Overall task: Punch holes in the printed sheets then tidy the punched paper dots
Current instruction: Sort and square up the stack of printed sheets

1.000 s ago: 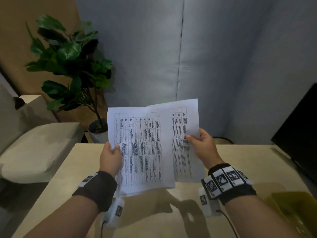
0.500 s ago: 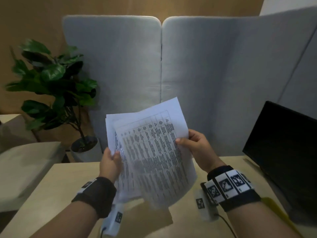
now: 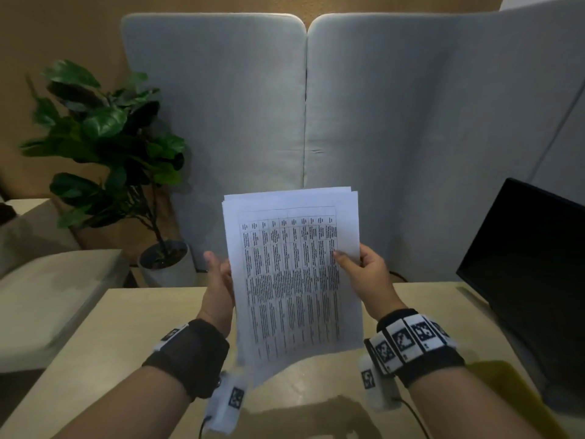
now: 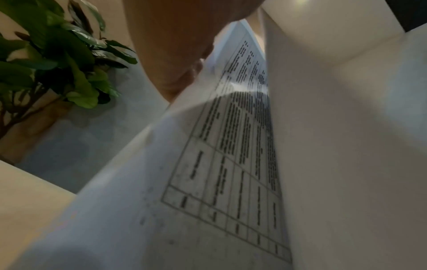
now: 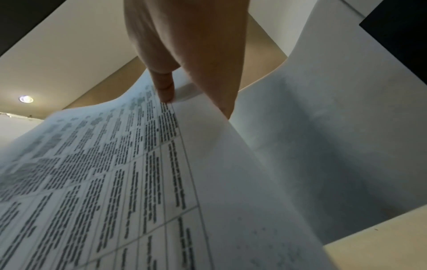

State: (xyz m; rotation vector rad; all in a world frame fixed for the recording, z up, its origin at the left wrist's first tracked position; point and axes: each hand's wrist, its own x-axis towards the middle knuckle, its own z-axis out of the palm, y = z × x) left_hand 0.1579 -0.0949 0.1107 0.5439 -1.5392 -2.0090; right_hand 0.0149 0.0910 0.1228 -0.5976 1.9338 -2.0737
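Printed sheets (image 3: 294,280) held upright above the desk (image 3: 133,343); right hand (image 3: 364,274) pinches their right edge, left hand (image 3: 218,280) flat along the left edge, fingers straight; top edges uneven; likely risk: misaligned holes unless squared first.

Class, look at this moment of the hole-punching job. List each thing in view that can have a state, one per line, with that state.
printed sheets: gathered in a roughly squared stack, held upright above the desk, no holes visible
left hand: fingers straight, flat against the stack's left edge
right hand: pinches the stack's right edge, thumb in front
monitor: screen dark
desk: bears nothing visible under the stack
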